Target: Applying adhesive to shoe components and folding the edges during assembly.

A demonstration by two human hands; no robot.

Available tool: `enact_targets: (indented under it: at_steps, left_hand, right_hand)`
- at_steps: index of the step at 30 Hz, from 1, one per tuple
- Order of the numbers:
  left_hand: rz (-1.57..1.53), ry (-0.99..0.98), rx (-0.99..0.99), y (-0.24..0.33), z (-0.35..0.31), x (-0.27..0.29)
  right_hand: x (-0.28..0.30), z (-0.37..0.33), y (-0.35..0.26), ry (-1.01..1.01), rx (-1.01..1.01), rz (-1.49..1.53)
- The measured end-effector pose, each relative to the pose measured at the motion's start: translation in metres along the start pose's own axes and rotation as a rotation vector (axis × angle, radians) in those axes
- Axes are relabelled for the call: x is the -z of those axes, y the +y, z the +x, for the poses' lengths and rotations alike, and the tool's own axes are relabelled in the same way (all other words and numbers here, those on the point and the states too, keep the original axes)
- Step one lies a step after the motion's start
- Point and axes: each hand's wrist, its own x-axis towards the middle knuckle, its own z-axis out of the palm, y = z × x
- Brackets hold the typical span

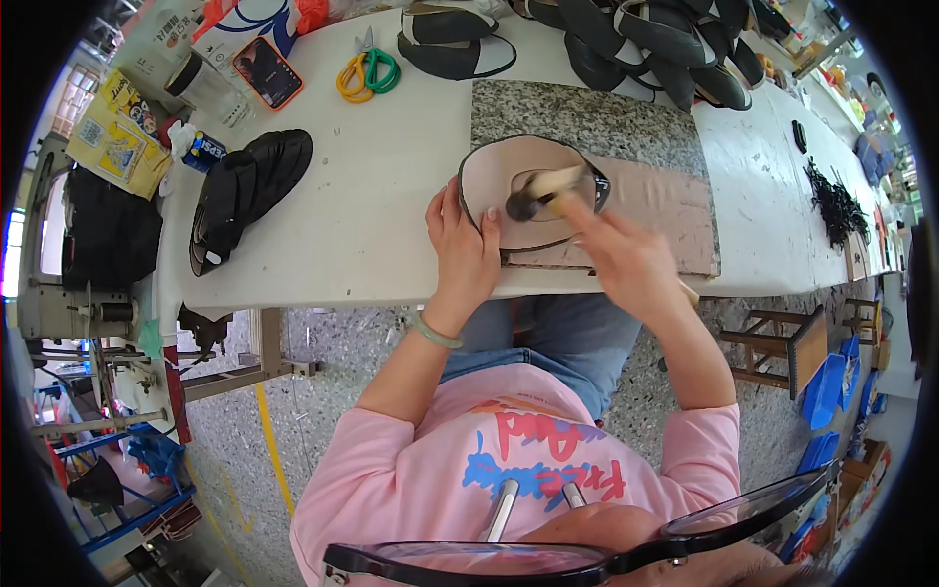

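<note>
My left hand (462, 245) rests on the near-left edge of a shoe upper (496, 168), its thumb on the pale pink lining and its fingers at the dark rim. The upper lies opened out and lining up, with an oval outline in its middle. In my right hand (628, 259) is a hammer (522, 204), smeared by motion. Its dark head is over the oval part; whether it touches is not clear. Beneath the upper lies a pinkish sheet (670, 210) on a speckled stone slab (587, 110).
Dark shoe uppers (655, 44) are heaped at the back right, with a pair (455, 54) beside them. Scissors (368, 70), a phone (267, 73), a glass jar (210, 93), a can (203, 152) and stacked black uppers (249, 186) stand left. Black strips (834, 205) lie right.
</note>
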Motion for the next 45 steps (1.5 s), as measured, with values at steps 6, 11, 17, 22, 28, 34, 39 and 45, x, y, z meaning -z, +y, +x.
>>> enact_targets:
  at_steps: [6, 11, 17, 22, 28, 34, 39, 45]
  left_hand:
    - [0.002, -0.002, -0.019, 0.006, -0.003, -0.001]
    - [0.054, 0.021, -0.049, 0.005, -0.002, -0.006]
    - [-0.990, 0.169, 0.384, 0.010, 0.014, 0.087]
    - [-1.152, 0.529, 0.268, -0.019, -0.003, 0.235]
    - [0.468, 0.772, 0.321, -0.090, -0.010, 0.314]
    - [0.384, 0.464, 0.300, -0.206, 0.044, 0.281]
    - [0.671, 0.091, 0.322, -0.178, 0.092, 0.250]
    - [0.931, 0.106, 0.273, -0.152, 0.083, 0.257]
  right_hand:
    - [0.025, -0.019, 0.003, 0.070, -0.089, 0.010]
    - [0.020, -0.045, 0.018, 0.049, -0.230, 0.013]
    - [0.036, -0.057, 0.023, 0.323, -0.303, 0.302]
    - [0.059, -0.080, 0.082, 0.433, -0.527, 0.495]
    - [0.057, -0.091, 0.143, 0.661, -0.650, 0.497]
    - [0.066, -0.100, 0.210, 0.610, -0.762, 0.402]
    - [0.061, -0.132, 0.322, 0.718, -0.943, 0.496]
    - [0.078, -0.104, 0.364, 0.376, -1.013, -0.343]
